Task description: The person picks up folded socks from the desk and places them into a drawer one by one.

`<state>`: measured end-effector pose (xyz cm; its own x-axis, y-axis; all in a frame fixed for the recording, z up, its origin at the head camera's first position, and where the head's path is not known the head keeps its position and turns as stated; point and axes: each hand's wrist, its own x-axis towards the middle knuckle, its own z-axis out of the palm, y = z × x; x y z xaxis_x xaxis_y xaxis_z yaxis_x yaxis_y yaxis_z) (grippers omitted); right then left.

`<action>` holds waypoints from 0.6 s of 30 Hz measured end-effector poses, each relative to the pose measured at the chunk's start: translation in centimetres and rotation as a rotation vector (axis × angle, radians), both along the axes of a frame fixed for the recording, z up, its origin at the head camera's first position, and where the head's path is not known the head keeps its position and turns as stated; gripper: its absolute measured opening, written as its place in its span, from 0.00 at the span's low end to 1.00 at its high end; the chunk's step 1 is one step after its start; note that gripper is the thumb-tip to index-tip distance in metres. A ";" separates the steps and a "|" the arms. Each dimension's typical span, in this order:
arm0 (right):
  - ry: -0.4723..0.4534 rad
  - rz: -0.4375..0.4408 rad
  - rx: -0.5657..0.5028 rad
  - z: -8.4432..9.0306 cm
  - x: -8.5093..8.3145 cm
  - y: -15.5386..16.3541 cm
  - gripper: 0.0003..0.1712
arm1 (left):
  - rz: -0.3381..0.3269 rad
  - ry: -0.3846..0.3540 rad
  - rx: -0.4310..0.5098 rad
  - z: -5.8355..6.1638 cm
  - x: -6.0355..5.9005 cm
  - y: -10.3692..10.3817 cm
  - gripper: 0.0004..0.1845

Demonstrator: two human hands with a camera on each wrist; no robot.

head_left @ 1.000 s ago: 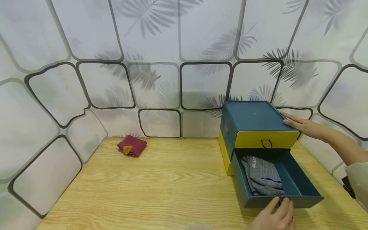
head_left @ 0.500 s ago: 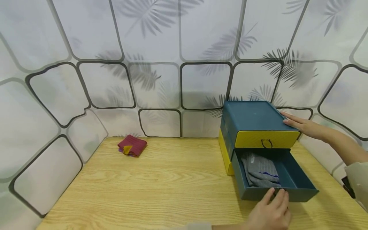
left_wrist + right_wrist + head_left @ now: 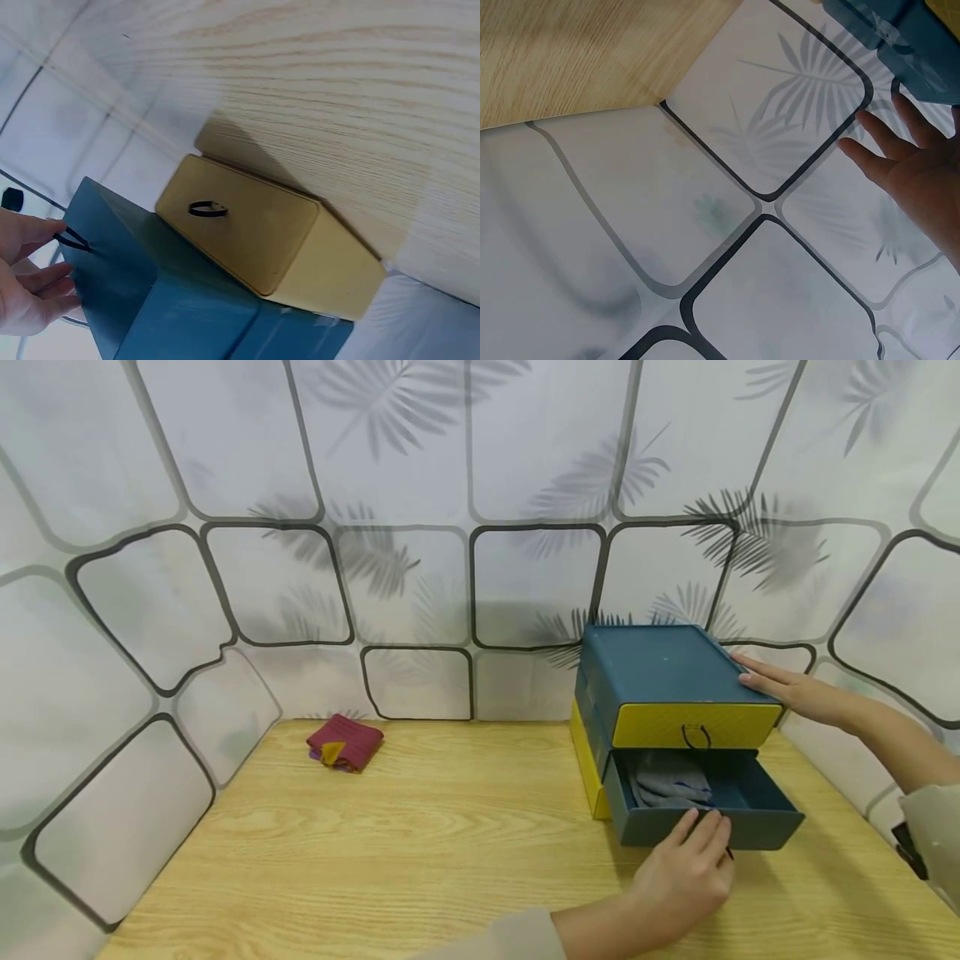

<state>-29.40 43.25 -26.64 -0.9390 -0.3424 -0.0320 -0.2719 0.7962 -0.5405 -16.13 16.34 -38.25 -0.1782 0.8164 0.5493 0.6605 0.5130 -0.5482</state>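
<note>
A blue drawer [image 3: 765, 831] stands partly out of the middle tier of a blue-and-yellow drawer box [image 3: 667, 660], at the right in the head view. Folded grey socks [image 3: 666, 778] lie in its left part, partly shaded. At the drawer's front is my left hand [image 3: 682, 881]. In the left wrist view its thumb and finger pinch the black loop handle [image 3: 73, 241], with other fingers close to the blue front. My right hand [image 3: 802, 693] rests with straight fingers against the box's upper right edge. The right wrist view shows those fingers [image 3: 885, 139] spread beside the blue casing.
A folded maroon cloth item [image 3: 348, 742] with a mustard patch lies at the back left of the wooden table [image 3: 450, 835]. A yellow-fronted drawer [image 3: 660, 725] sits above the blue one. A lower yellow drawer [image 3: 240, 217] has its own loop. Patterned curtains surround the table.
The blue drawer has slid inward, away from the viewer, with my left hand following it. The grey socks have moved in with it, deeper under the upper tier. My right hand has stayed put.
</note>
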 end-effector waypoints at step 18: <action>-0.021 -0.003 -0.004 0.0 0.0 0.0 0.37 | 0.116 -0.050 -0.059 -0.7 -3.0 0.8 0.16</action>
<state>-29.44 43.25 -26.62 -0.9394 -0.3393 -0.0499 -0.2579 0.7948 -0.5493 -19.16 17.19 -38.95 -0.2991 0.8195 0.4888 0.6260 0.5551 -0.5477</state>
